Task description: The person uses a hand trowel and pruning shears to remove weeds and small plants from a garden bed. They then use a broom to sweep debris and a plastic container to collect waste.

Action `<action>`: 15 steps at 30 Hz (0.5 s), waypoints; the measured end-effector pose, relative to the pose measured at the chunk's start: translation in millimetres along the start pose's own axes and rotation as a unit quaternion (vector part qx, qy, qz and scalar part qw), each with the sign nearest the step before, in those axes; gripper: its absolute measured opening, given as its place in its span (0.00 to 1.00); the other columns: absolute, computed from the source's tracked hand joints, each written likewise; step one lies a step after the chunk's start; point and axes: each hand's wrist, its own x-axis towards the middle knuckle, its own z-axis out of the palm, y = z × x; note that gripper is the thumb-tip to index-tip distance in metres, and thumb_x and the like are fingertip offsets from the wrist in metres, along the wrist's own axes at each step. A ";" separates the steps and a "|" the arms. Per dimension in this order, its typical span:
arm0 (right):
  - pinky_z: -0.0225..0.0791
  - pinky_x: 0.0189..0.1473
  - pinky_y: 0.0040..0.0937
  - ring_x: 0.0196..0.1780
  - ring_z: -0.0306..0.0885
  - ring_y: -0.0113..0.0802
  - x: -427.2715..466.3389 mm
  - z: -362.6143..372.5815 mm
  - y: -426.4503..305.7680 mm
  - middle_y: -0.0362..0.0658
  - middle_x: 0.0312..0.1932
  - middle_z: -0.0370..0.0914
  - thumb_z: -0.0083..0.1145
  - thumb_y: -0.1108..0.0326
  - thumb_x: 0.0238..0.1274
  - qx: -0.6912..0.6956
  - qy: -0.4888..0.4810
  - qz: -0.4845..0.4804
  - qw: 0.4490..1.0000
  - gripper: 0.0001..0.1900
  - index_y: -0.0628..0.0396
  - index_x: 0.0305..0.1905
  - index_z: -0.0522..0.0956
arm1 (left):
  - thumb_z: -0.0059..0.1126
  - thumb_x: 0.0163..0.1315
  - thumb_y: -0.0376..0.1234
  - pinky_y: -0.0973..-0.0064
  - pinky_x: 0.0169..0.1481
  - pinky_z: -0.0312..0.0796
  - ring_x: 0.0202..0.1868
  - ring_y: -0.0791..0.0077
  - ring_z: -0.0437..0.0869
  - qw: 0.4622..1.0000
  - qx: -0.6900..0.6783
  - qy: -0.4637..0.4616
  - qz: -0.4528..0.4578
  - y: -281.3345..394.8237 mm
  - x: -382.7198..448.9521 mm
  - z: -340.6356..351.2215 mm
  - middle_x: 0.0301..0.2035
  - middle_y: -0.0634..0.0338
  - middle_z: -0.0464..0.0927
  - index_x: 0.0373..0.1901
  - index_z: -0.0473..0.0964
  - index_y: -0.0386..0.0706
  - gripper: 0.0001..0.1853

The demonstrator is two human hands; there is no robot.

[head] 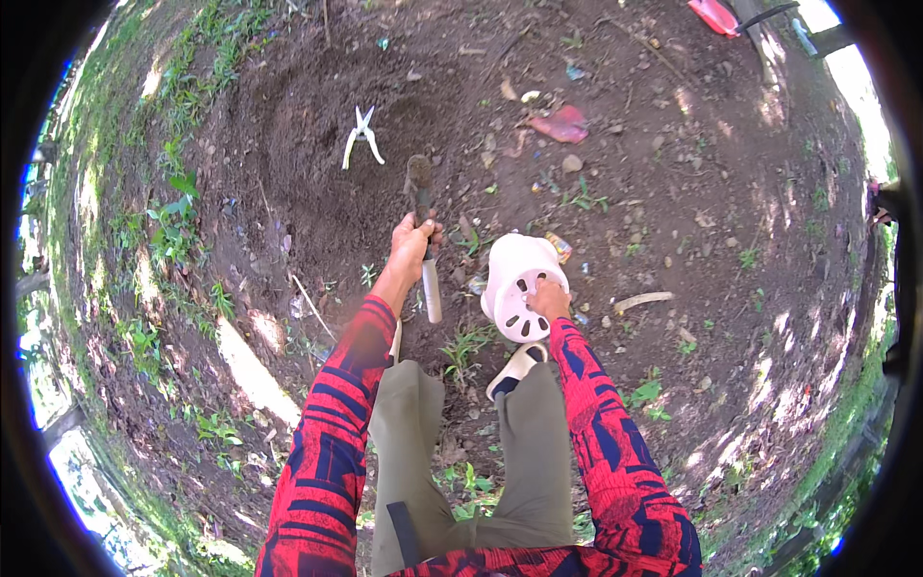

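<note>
My left hand (414, 245) grips a hand tool, which looks like a garden trowel (431, 288), near the base of its pale handle. Its soil-caked metal end points away from me. My right hand (550, 299) holds a pale pink plastic plant pot (513, 263) by its base, fingers at the drainage slots. The pot's slotted base faces up towards me, and its mouth is hidden. Beyond the trowel, pruning shears (365, 137) with white handles lie on the dark soil, blades spread.
Bare, loose soil (303, 144) spreads ahead. A pinkish-red scrap (561, 124), a stone (572, 163) and a pale stick (643, 300) lie to the right. My shoe (515, 369) stands just below the pot. Weeds (173, 223) grow at left. A red object (714, 16) lies at the far right.
</note>
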 end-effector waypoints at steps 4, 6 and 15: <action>0.58 0.57 0.57 0.56 0.73 0.48 -47.0 -93.0 27.1 0.49 0.50 0.77 0.61 0.50 0.48 0.056 0.040 0.000 0.998 0.25 0.48 0.51 0.75 | 0.47 0.64 0.27 0.78 0.29 0.70 0.26 0.78 0.76 1.000 0.001 0.027 -0.001 47.0 -26.6 34.3 0.29 0.60 0.75 0.46 0.69 0.42 0.09; 0.57 0.56 0.58 0.56 0.73 0.49 -68.3 -143.3 37.1 0.49 0.50 0.76 0.60 0.49 0.49 0.073 0.080 -0.004 0.994 0.25 0.49 0.51 0.76 | 0.47 0.63 0.27 0.78 0.28 0.69 0.25 0.78 0.75 0.998 0.018 0.046 0.034 74.6 -39.3 51.7 0.28 0.60 0.75 0.45 0.69 0.42 0.09; 0.57 0.57 0.58 0.55 0.73 0.49 -76.0 -330.1 9.5 0.49 0.50 0.77 0.60 0.47 0.49 0.163 0.176 0.048 0.970 0.24 0.51 0.48 0.78 | 0.48 0.63 0.27 0.79 0.26 0.66 0.24 0.78 0.75 0.992 -0.052 0.033 0.109 214.9 -21.0 113.5 0.28 0.61 0.76 0.43 0.70 0.44 0.08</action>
